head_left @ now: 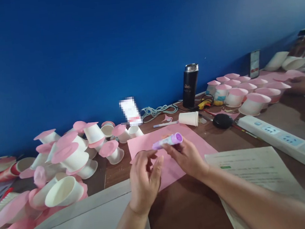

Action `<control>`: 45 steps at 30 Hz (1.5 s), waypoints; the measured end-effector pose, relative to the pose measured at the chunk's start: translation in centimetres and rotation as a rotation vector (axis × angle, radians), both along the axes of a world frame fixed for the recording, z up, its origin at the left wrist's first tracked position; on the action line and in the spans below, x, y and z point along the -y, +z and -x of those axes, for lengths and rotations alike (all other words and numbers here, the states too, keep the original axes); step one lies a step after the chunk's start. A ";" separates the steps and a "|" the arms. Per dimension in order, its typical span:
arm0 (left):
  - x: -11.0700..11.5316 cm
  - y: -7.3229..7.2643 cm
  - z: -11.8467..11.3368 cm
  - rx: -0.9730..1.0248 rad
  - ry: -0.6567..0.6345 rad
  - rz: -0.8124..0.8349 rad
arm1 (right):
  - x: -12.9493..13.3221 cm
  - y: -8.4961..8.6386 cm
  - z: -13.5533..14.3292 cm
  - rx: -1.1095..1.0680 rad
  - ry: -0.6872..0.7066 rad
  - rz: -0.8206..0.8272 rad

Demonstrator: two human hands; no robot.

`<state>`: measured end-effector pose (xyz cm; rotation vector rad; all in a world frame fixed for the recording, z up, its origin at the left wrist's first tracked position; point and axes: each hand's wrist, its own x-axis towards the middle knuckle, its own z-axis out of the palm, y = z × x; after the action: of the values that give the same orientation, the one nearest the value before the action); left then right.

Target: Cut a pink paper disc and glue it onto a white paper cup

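My right hand [187, 158] is closed around a purple glue stick [167, 141], lying nearly level with its round end turned to the right. My left hand [144, 176] is close by; its fingers are curled but thumb and fingertips stay apart, near the stick's left end. I see nothing held in it, though the palm is partly hidden. Below both hands a pink sheet of paper [144, 142] lies on the brown table [189, 211]. Just behind the sheet, a white paper cup [189, 119] rests on its side, with a pen [165, 124] to its left.
Many paper cups with pink discs [64, 155] crowd the left; more [235, 96] stand in rows at right. A black bottle [190, 85], lit phone [130, 111], power strip [281, 140] and printed sheet [257, 172] surround me. Another person's hand [300, 85] touches pink paper.
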<state>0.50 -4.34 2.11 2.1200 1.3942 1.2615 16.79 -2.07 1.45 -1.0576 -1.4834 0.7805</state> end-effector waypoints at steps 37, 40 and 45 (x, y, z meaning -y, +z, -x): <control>-0.6 0.7 0.0 -0.304 -0.063 0.147 | -0.2 0.7 0.8 -0.327 -0.019 0.221; -0.8 0.0 0.7 -0.333 -0.018 0.214 | -1.9 1.4 -1.0 -0.495 -0.195 0.181; -1.6 0.0 1.5 -0.422 0.129 0.176 | -3.6 2.2 -2.7 -0.642 -0.305 0.114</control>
<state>-0.96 -2.71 2.07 2.2855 1.7619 0.7180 19.53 1.57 3.60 -0.9638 -0.7233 0.8829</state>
